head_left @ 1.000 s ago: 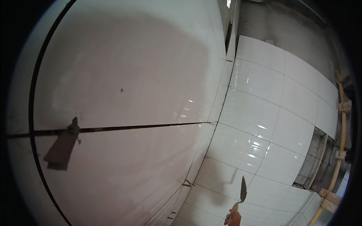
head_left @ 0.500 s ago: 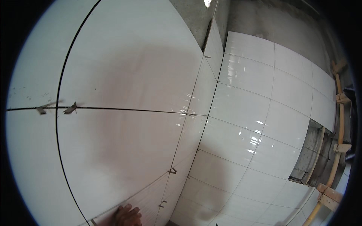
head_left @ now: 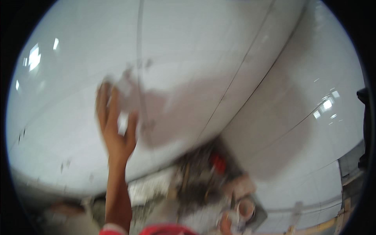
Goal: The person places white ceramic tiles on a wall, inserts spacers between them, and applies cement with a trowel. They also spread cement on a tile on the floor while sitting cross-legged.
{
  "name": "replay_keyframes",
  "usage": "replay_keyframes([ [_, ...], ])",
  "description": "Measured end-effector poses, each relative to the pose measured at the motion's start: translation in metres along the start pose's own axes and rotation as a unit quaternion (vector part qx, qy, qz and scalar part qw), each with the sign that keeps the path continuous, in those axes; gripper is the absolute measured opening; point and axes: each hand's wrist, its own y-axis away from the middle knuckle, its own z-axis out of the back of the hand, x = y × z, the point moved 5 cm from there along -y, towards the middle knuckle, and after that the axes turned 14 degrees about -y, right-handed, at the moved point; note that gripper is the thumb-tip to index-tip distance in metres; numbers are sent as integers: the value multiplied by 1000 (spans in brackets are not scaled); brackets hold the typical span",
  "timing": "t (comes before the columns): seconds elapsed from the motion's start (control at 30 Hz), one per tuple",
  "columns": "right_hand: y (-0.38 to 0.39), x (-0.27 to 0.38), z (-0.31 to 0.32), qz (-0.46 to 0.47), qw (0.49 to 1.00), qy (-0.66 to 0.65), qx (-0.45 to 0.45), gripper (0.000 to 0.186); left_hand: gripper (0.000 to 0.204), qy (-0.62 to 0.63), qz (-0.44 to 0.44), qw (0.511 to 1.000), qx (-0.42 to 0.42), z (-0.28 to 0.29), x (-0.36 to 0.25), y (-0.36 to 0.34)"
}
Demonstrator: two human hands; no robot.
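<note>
My left hand [head_left: 117, 123] is raised in front of the white tiled wall [head_left: 86, 129], its back toward me. Its fingers point upward and the thumb stands apart on the right. I see nothing held in it; a bright white patch shows between thumb and forefinger. Motion smears the fingertips, so contact with the tile cannot be told. Just right of the fingers runs a dark tile joint [head_left: 140, 84], with small blurred marks beside it. My right hand cannot be made out.
A second tiled wall [head_left: 274, 129] meets the first at a corner on the right. Below lies a cluttered floor with a red object [head_left: 217, 163], a pale slab [head_left: 152, 186] and a round container [head_left: 246, 208]. An orange-brown shape [head_left: 226, 224] beside the container is too blurred to name.
The view has swung downward, bringing the floor into sight. A hand low on the wall showed only its fingers earlier; now my left hand and forearm show, with fingers spread.
</note>
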Motion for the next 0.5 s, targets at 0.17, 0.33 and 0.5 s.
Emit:
replay_keyframes([
  [0.17, 36, -12, -30, -62, 977, -186, 82, 42, 74, -52, -78, 996, 13, 12, 32, 11],
  [0.33, 96, -16, -37, -116, 976, -155, 101, 36, 85, -59, -105, 988, 95, 25, 30, 6],
  [0.5, 85, -34, -38, -91, 977, -124, 145, 41, 87, -76, -97, 983, 137, 14, 37, 11],
])
